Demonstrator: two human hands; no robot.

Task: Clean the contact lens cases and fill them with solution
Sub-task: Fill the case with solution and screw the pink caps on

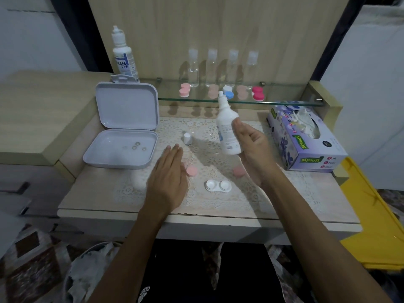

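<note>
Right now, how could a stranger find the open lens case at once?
Look at the lace mat on the table, near its front edge. The open lens case lies there between both hands: white, two joined round cups, no lids, unlike the loose pink caps beside it.

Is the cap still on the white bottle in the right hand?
No, the white bottle shows a bare nozzle, and its cap stands on the lace mat.

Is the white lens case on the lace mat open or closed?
Open. The white lens case shows both empty wells, and its pink caps lie apart on the mat.
</note>
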